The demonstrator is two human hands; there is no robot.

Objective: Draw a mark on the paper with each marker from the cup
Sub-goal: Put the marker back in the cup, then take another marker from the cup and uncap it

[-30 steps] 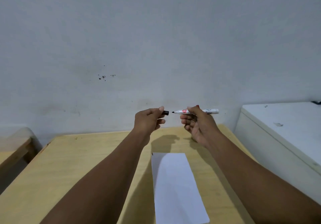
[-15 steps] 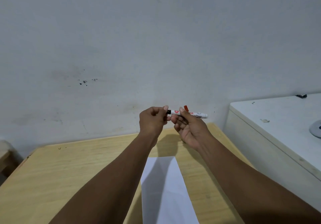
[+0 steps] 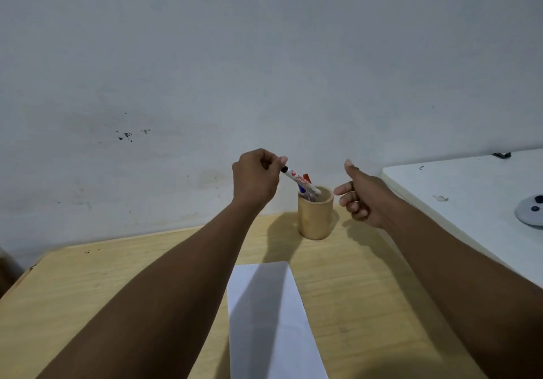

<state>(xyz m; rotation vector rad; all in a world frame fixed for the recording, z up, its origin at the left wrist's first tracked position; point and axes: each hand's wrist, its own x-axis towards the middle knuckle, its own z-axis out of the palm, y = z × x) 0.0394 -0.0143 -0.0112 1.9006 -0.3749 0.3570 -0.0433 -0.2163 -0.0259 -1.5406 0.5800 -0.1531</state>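
A tan wooden cup (image 3: 315, 217) stands at the far edge of the wooden table (image 3: 88, 290), against the wall. My left hand (image 3: 255, 177) pinches the black-capped end of a white marker (image 3: 296, 179) that slants down into the cup. A red-capped marker (image 3: 307, 177) and a blue one stick out of the cup behind it. My right hand (image 3: 363, 196) hovers just right of the cup, thumb up and fingers loosely curled, holding nothing. A white sheet of paper (image 3: 273, 320) lies on the table between my forearms.
A white cabinet top (image 3: 464, 190) rises to the right of the table, with a round grey object (image 3: 531, 209) at the frame edge and a small dark item near the wall. A pale wall stands directly behind the cup.
The cap went onto the black marker, my right hand let go and moved right, and my left hand now holds the capped marker slanting into the cup, which has come into view.
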